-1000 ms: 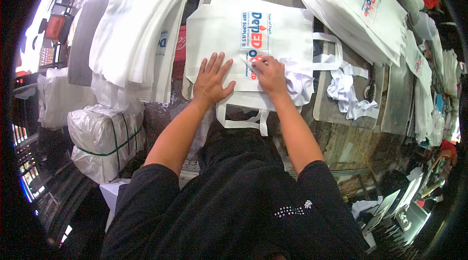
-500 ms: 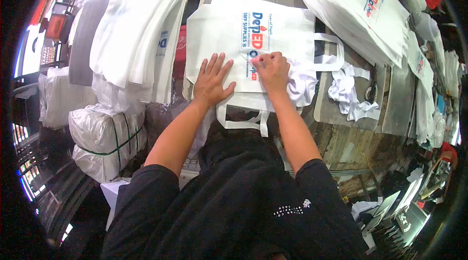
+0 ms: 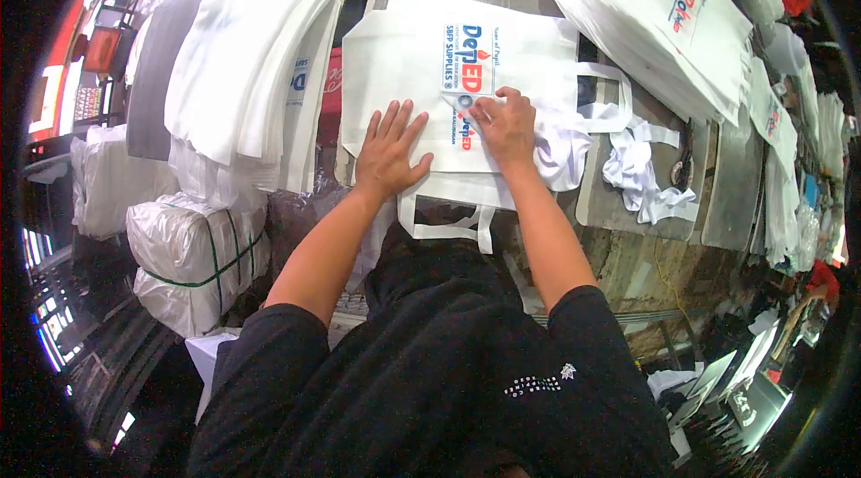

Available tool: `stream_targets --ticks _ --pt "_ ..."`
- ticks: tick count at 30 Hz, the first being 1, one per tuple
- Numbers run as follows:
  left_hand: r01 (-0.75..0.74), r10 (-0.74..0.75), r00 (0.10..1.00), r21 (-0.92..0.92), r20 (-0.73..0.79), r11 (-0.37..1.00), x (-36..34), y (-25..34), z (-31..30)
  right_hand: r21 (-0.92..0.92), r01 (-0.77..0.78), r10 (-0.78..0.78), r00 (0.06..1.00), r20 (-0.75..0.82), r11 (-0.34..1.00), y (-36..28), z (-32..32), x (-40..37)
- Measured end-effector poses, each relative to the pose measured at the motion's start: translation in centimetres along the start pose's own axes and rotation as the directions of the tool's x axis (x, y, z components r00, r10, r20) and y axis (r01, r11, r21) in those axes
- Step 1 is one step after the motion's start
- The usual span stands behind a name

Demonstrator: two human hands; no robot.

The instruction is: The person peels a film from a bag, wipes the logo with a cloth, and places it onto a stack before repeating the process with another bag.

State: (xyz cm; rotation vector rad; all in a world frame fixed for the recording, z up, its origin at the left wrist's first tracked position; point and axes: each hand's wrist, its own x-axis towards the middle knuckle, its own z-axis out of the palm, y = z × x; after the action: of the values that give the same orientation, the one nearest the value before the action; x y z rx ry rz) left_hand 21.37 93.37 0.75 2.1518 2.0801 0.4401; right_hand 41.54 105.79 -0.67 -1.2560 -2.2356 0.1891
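A white tote bag point(image 3: 395, 56) with blue and red print lies flat in front of me, its handles sticking out to the right and toward me. My left hand point(image 3: 391, 151) rests on its near left part, fingers stretched out and palm down. Over the print, my right hand point(image 3: 506, 130) is closed in a pinch. A small raised fold of the bag's white material shows beside its fingertips. Bunched white cloth point(image 3: 563, 153) lies under and beside my right wrist.
A stack of white bags point(image 3: 251, 47) lies on the left, and another stack point(image 3: 641, 21) on the right. Crumpled white strips point(image 3: 637, 173) lie on a grey board near dark-handled scissors point(image 3: 683, 171). A wrapped, strapped bale point(image 3: 197, 249) stands lower left.
My right hand has shifted slightly right, and a small fold at the print now shows by its fingertips. The bunched cloth has moved a little right. My left hand stays put.
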Motion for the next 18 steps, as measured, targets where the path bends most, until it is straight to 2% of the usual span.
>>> stream_targets --ticks 2,3,5,9,12,14,18 --pt "0.001 -0.001 1.000 -0.002 0.001 1.000 0.0 0.0 -0.1 0.028 0.117 -0.118 0.992 0.036 0.993 -0.1 0.0 0.2" --pt "0.002 -0.002 1.000 -0.001 0.006 1.000 0.0 0.1 -0.2 0.028 0.117 -0.118 0.992 0.035 0.993 -0.1 0.0 0.2" --pt "0.003 -0.003 1.000 -0.001 0.011 1.000 0.0 0.1 -0.2 0.108 0.178 -0.191 0.973 0.131 0.978 0.1 0.0 0.3" --pt "0.000 0.000 1.000 0.001 0.012 1.000 0.1 0.1 -0.3 0.160 0.168 -0.191 0.971 0.144 0.973 -0.2 0.1 0.8" --pt "0.007 -0.007 1.000 -0.005 0.019 1.000 0.1 0.2 -0.3 0.145 0.094 -0.113 0.985 0.131 0.985 -1.5 0.0 1.3" --pt "0.012 -0.012 1.000 -0.003 0.019 1.000 0.1 0.1 -0.4 0.040 -0.072 0.062 0.974 0.216 0.997 -2.1 0.3 1.8" --pt "0.008 -0.008 1.000 -0.017 0.007 1.000 0.0 0.1 -0.3 0.044 -0.099 0.091 0.984 0.154 0.994 -2.2 0.9 1.6"
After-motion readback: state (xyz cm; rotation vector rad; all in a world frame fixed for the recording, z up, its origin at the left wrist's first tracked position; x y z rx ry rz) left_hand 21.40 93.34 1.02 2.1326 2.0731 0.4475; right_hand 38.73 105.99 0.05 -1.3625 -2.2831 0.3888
